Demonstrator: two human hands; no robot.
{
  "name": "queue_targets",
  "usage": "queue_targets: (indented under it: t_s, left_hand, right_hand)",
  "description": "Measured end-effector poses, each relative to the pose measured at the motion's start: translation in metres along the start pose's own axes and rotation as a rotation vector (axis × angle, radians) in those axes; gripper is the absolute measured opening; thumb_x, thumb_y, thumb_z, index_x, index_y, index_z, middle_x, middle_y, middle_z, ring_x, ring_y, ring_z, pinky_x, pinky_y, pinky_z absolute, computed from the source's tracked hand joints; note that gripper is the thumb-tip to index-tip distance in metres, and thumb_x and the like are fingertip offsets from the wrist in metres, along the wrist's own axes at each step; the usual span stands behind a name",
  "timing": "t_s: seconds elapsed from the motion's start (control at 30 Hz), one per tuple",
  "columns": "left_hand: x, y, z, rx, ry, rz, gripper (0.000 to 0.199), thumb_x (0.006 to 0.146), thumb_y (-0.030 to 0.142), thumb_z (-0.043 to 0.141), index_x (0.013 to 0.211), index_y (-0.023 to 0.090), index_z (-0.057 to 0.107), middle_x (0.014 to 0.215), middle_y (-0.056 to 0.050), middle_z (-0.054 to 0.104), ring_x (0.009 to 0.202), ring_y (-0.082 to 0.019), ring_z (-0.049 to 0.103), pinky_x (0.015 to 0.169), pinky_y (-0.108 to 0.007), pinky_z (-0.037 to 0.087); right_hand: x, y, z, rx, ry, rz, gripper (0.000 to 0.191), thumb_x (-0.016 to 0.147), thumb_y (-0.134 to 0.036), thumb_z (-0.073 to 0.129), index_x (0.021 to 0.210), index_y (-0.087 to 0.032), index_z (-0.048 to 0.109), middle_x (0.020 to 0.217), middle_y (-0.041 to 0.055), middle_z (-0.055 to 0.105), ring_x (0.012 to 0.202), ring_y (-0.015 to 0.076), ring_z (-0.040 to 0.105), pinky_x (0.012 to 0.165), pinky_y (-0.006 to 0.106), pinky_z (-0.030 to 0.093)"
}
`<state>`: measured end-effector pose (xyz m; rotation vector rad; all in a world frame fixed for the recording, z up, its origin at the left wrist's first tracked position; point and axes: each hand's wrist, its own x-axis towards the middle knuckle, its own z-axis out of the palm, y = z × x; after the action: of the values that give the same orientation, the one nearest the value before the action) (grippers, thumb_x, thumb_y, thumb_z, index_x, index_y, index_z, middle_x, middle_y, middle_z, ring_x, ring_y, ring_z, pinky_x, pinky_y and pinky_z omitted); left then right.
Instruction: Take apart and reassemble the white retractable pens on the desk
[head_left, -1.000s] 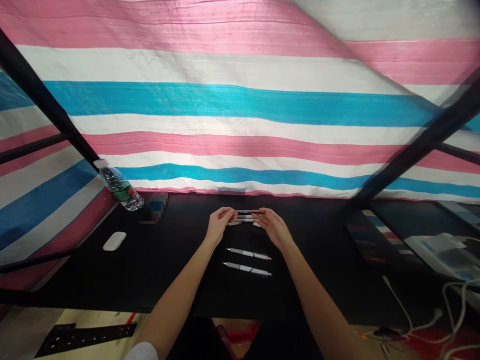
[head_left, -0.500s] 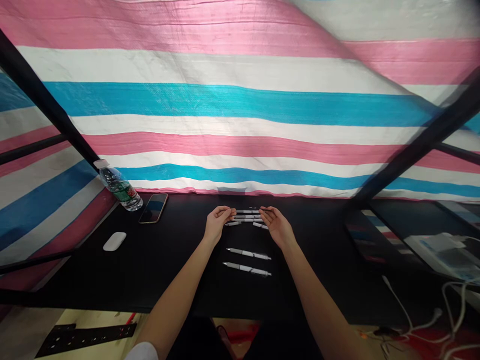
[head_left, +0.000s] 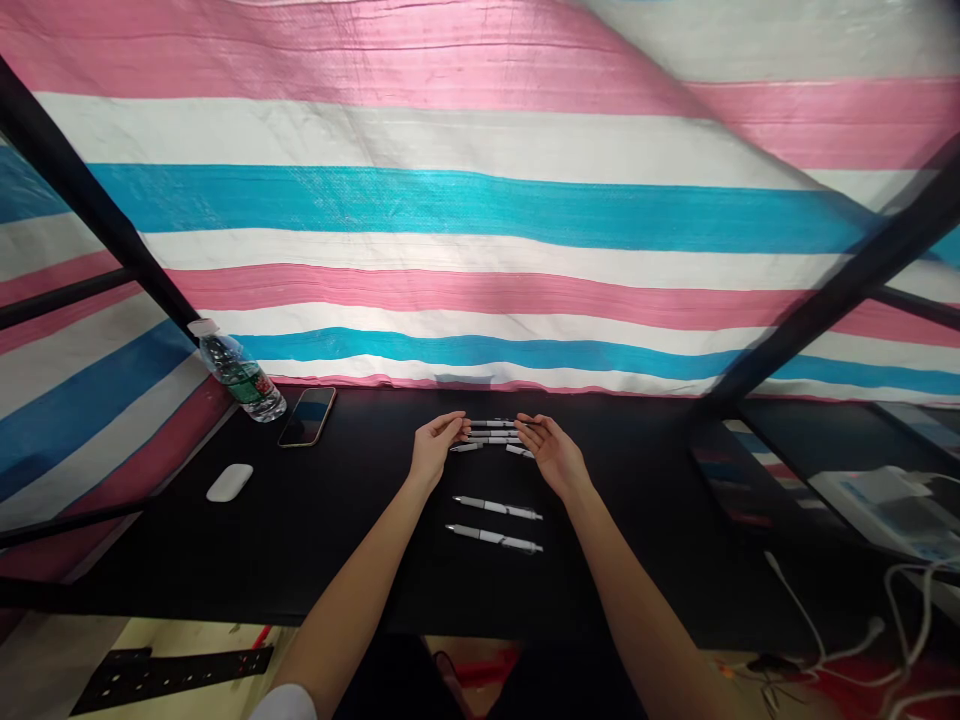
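Observation:
My left hand (head_left: 433, 450) pinches the left end of a white pen (head_left: 491, 423) between thumb and fingers. At the pen's other end, the fingertips of my right hand (head_left: 556, 455) close on it. Just below it, more white pens (head_left: 496, 440) lie side by side, their ends partly hidden by my fingers. A short pen part (head_left: 469, 447) shows by my left fingers, and a white pen barrel piece (head_left: 517, 451) lies under my right fingers. Nearer to me, two whole white pens with grey grips, an upper pen (head_left: 497, 508) and a lower pen (head_left: 493, 539), lie apart from the hands.
On the black table (head_left: 315, 550) at the left are a water bottle (head_left: 251, 388), a phone (head_left: 307, 417) and a white earbud case (head_left: 229, 483). White cables (head_left: 814, 635) and a clear plastic box (head_left: 885, 510) are at the right. A striped sheet (head_left: 480, 210) hangs behind.
My right hand has shifted slightly left, and the pen between my hands shows a little differently. My left hand has barely moved. The other pens lie as before.

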<state>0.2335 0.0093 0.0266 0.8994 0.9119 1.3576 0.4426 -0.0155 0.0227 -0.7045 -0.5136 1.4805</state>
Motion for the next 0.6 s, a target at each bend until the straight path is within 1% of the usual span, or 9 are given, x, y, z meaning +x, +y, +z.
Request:
queue_targets:
  t_s: [0.13,0.3,0.4,0.6]
  left_hand:
    - [-0.0003,-0.0002,-0.0002,-0.005,0.012,0.007,0.037,0.065,0.036,0.079,0.092,0.011,0.074,0.08,-0.008,0.07,0.069,-0.014,0.062,0.068,-0.03,0.052]
    - [0.0006,-0.0008,-0.0011,-0.018,0.015,0.001,0.038,0.064,0.035,0.079,0.094,0.012,0.073,0.078,-0.006,0.069,0.068,-0.013,0.061,0.067,-0.029,0.051]
    - [0.0015,-0.0013,-0.0016,-0.043,0.008,0.006,0.04,0.064,0.033,0.079,0.097,0.013,0.07,0.079,-0.006,0.069,0.069,-0.013,0.062,0.067,-0.028,0.05]
    - [0.0016,-0.0026,-0.0011,-0.075,-0.015,-0.018,0.031,0.063,0.032,0.081,0.082,0.012,0.067,0.081,-0.008,0.071,0.072,-0.015,0.066,0.07,-0.028,0.052]
  right_hand:
    - [-0.0005,-0.0016,0.0032,0.025,0.019,-0.003,0.016,0.087,-0.028,0.055,0.077,-0.018,0.064,0.098,0.0101,0.074,0.098,0.0215,0.069,0.089,0.032,0.056]
    - [-0.0015,-0.0025,0.0051,0.02,0.015,-0.015,0.014,0.085,-0.025,0.055,0.087,-0.017,0.067,0.1,0.0095,0.073,0.102,0.0216,0.068,0.096,0.035,0.053]
    - [-0.0014,-0.0021,0.0039,-0.017,0.011,-0.005,0.016,0.085,-0.026,0.056,0.092,-0.018,0.068,0.103,0.0089,0.073,0.103,0.0219,0.067,0.097,0.036,0.052]
    - [-0.0018,-0.0014,0.0034,-0.055,-0.005,0.004,0.021,0.087,-0.032,0.054,0.096,-0.018,0.069,0.109,0.0087,0.071,0.105,0.0227,0.066,0.1,0.037,0.05]
